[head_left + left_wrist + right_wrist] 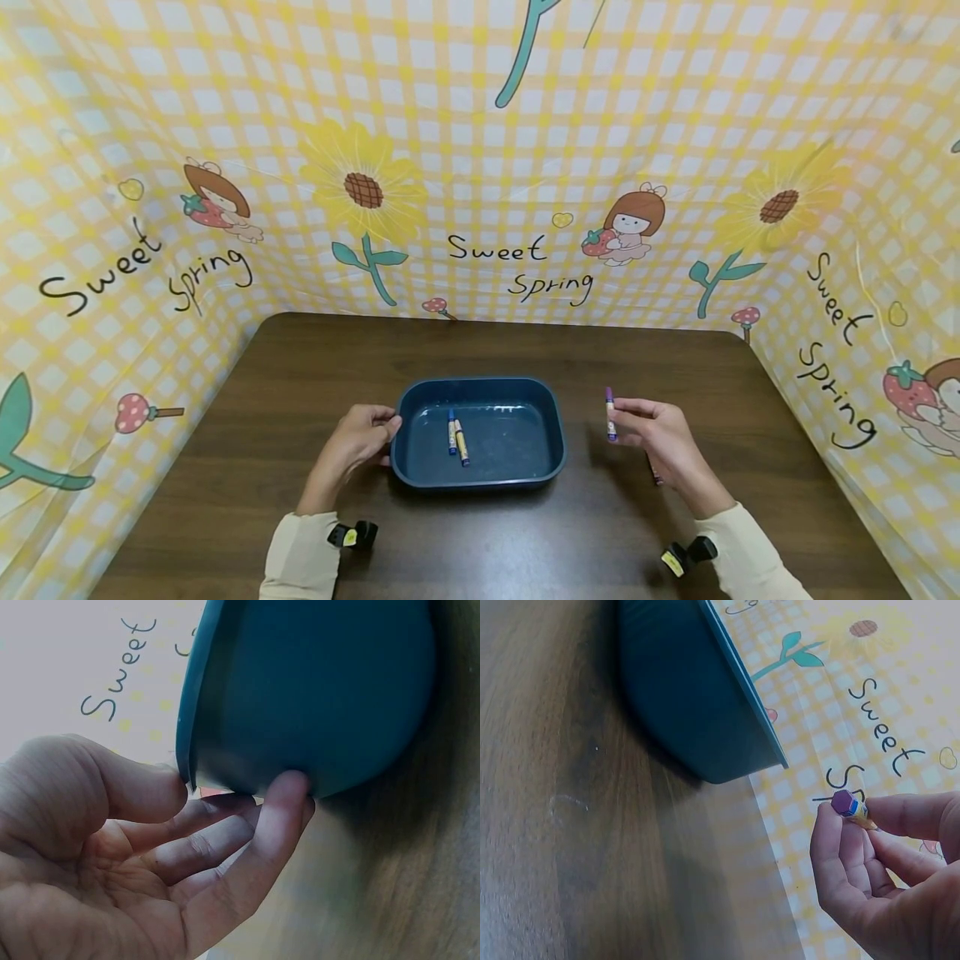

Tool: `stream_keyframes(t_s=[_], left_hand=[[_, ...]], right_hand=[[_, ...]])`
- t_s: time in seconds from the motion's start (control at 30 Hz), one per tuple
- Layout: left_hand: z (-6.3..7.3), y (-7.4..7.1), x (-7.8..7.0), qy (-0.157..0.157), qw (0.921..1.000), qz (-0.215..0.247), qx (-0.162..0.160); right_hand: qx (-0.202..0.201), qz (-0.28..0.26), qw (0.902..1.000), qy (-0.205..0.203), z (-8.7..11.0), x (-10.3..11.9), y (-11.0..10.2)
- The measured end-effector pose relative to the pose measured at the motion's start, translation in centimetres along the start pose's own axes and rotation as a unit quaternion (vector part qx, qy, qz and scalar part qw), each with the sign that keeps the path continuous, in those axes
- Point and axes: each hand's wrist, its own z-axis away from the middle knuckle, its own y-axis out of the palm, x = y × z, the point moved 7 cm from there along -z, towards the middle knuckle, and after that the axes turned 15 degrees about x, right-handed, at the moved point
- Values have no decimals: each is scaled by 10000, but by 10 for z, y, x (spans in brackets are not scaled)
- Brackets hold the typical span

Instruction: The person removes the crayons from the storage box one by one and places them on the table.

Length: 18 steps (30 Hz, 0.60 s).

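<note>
In the head view a dark blue rectangular basin (480, 482) stands on the table, with two crayons inside: one with a blue tip (452, 435) and one in a yellowish wrapper (462, 446). My left hand (362, 437) holds the basin's left end, thumb at the rim and fingers against the outer wall, as the left wrist view shows. Right of the basin, apart from it, my right hand (660, 437) pinches a purple crayon (611, 414) between thumb and fingers, held upright above the table. Another dark crayon (656, 473) lies on the table, partly hidden below that hand.
The brown wooden table (480, 550) is enclosed at the back and sides by a yellow checked cloth (480, 167) printed with flowers and lettering. Each wrist wears a small black camera mount, such as the left mount (354, 535).
</note>
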Motion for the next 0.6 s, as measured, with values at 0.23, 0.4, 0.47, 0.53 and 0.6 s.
stream_keyframes(t_s=[0.23,0.4,0.47,0.53,0.6], left_hand=[[1,1,1,-15,10000,85,31],[0,0,1,32,9999,119,26],[0,0,1,59,9999,134,40],[0,0,1,54,9998,162,45],[0,0,1,49,9999,150,47]], right_hand=[[-124,-12,9999,7,5,-4,-13],[-115,-45,9999,5,9,-4,-22],[-128,-43,9999,-4,11,-4,-25],[-143,-44,9999,-13,12,-4,-28],[-168,-20,9999,-15,14,-5,-31]])
